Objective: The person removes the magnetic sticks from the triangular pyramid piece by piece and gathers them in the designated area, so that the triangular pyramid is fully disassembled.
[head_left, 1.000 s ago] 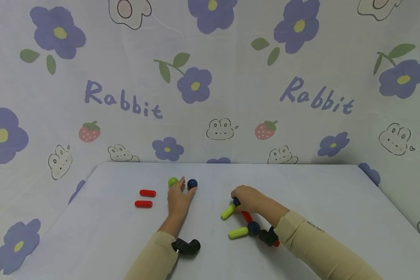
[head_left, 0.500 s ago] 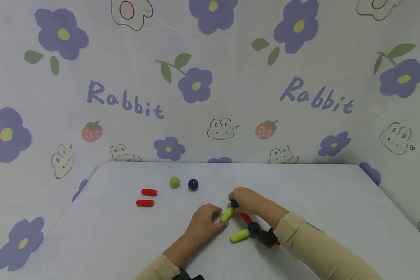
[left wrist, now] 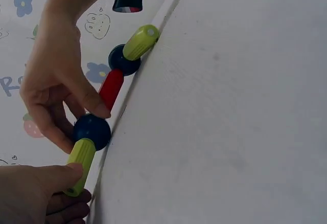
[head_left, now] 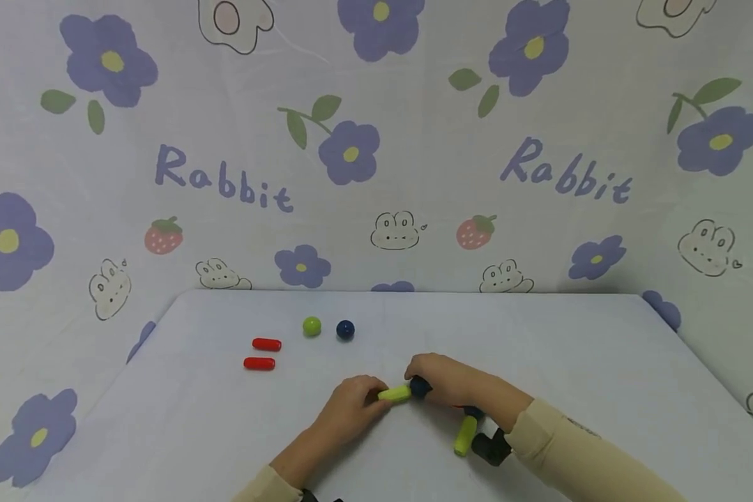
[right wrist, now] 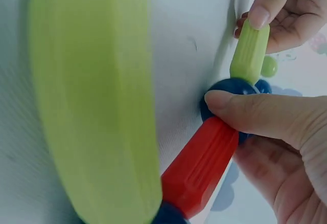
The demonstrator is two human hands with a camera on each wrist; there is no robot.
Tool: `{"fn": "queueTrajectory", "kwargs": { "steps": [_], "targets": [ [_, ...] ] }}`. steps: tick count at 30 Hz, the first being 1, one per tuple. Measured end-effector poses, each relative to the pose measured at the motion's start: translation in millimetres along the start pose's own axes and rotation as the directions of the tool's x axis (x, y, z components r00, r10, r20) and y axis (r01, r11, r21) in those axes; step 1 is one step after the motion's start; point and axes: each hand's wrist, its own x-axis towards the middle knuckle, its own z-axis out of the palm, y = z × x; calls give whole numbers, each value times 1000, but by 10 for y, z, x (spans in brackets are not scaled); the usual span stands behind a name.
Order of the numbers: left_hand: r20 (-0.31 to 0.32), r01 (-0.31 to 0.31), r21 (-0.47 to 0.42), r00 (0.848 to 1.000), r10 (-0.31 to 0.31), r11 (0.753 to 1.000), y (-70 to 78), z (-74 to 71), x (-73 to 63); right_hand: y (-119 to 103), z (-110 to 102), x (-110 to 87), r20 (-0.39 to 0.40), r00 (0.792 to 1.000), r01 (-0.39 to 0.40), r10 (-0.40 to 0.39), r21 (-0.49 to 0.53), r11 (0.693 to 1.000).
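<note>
Yellow-green rod (head_left: 394,394) is now swung more sideways, pinched by left hand (head_left: 350,410); blue ball (head_left: 420,387) is pinched by right hand (head_left: 453,380); fit seemingly being adjusted.

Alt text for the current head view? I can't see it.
The left hand pinches a lime rod and the right hand grips the dark blue ball at its end, over a white table. A second lime rod shows nearer the viewer. Back left are two red rods, a green ball and another dark blue ball.

Head forward-down, close wrist views, shared rods (right wrist: 200,166)
</note>
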Motion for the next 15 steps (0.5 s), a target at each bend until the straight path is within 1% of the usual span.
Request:
{"fn": "queueTrajectory", "kwargs": {
  "steps": [3,5,7,11,15],
  "targets": [
    [57,5,-23,998,-4,1000,-21,-55,-47,-37,10,-68,1,996,89,-89,-28,996],
    [93,12,-38,996,-8,999,-31,-79,-75,-60,26,-111,-4,989,147,-147,-39,988],
    [125,16,-57,992,-9,998,-31,-100,-103,-80,50,-153,-10,984,176,-176,-40,984],
    [172,15,-79,985,-2,997,-9,-136,-159,-106,116,-226,-27,983,179,-179,-26,984],
    [186,-7,-80,982,21,997,23,-162,-198,-118,185,-292,-50,984,170,-170,-5,986]
  ]
}}
